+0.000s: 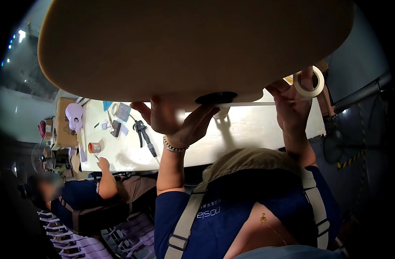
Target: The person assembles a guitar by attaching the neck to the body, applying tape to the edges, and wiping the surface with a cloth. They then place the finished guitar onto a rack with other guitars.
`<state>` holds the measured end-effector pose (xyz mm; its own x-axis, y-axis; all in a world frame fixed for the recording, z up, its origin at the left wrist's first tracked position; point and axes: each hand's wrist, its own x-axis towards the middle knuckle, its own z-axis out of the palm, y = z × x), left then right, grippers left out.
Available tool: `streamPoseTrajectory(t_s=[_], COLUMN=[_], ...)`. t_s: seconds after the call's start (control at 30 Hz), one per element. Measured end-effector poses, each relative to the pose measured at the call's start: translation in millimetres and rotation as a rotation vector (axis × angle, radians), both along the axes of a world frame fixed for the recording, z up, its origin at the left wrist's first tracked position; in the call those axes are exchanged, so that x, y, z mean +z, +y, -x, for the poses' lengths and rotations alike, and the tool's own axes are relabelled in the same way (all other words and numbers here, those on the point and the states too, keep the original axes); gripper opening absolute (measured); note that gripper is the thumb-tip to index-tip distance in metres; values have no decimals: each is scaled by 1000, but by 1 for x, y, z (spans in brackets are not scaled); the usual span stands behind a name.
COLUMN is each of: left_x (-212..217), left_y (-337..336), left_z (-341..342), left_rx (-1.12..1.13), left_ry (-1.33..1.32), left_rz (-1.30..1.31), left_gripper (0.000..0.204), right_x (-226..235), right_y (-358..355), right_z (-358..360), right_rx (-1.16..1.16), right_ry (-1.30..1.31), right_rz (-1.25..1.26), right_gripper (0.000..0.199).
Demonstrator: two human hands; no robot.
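Observation:
A large, smooth, tan-brown rounded body point(193, 47) fills the top of the view, with a dark oval opening at its lower edge; its exact kind is hard to tell. Below that edge is my left hand point(173, 121), a beaded bracelet on its wrist. Its fingertips meet the end of a pale tape strip point(253, 103) beside the opening. The strip runs taut to the right, toward a roll of masking tape point(316, 82). My right hand point(292, 103) grips this roll, with a finger through its core, close to the body's right edge.
On the white table point(184, 149) lie a black air blow gun point(142, 134), another tape roll point(115, 108) and small pieces. An orange jar point(94, 147) stands near a co-worker's hand point(103, 163). A purple ukulele point(74, 115) rests at the left; purple parts point(76, 241) fill the lower left.

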<state>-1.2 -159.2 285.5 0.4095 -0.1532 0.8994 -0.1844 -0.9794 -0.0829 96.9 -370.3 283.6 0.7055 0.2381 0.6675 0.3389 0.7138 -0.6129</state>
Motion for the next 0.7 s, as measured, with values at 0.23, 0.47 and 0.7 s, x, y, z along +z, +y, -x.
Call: streamPoseTrajectory(t_s=[0.23,0.47,0.7], left_x=[4,-8,7], left_y=[0,0,-22], left_z=[3,3,5], left_rx=[-164,-237,-184], left_ry=[48,69,53], left_rz=[-82,-127,-70], left_gripper=[29,25,20], right_x=[-6,-7,13], right_y=[-2,-7,-10], right_z=[1,-3,-6], right_rx=[-48,-78,-203], right_ry=[-44,-71,-103], right_rz=[18,64,178], right_gripper=[77,79,85])
